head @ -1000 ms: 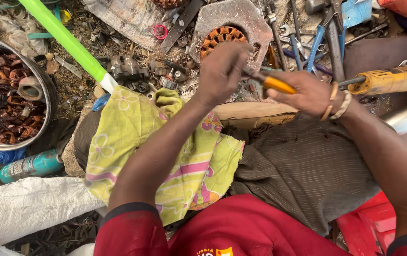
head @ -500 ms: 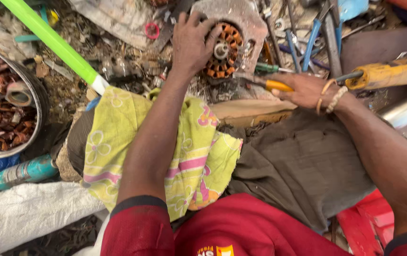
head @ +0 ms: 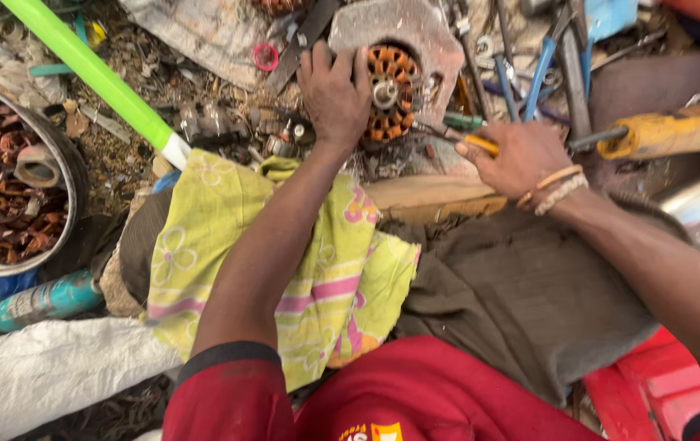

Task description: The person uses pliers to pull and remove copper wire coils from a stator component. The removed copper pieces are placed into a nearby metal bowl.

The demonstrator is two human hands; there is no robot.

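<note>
While the left hand point(head: 335, 90) lies flat, fingers spread, on the motor stator point(head: 391, 90), pinning it, the right hand point(head: 517, 155) is closed round a yellow-handled tool point(head: 456, 137) whose tip meets the core's near edge. Copper windings point(head: 382, 65) all sit in their slots, so stripping looks barely started. Housing is dull cast grey metal, coils bright orange, slots radial. Left of the hands: steel bowl point(head: 68, 175) of rusty-brown scrap. Behind the right hand: loose blue-handled pliers point(head: 542, 69). Patterned yellow cloth point(head: 227, 245) sits under the left forearm.
</note>
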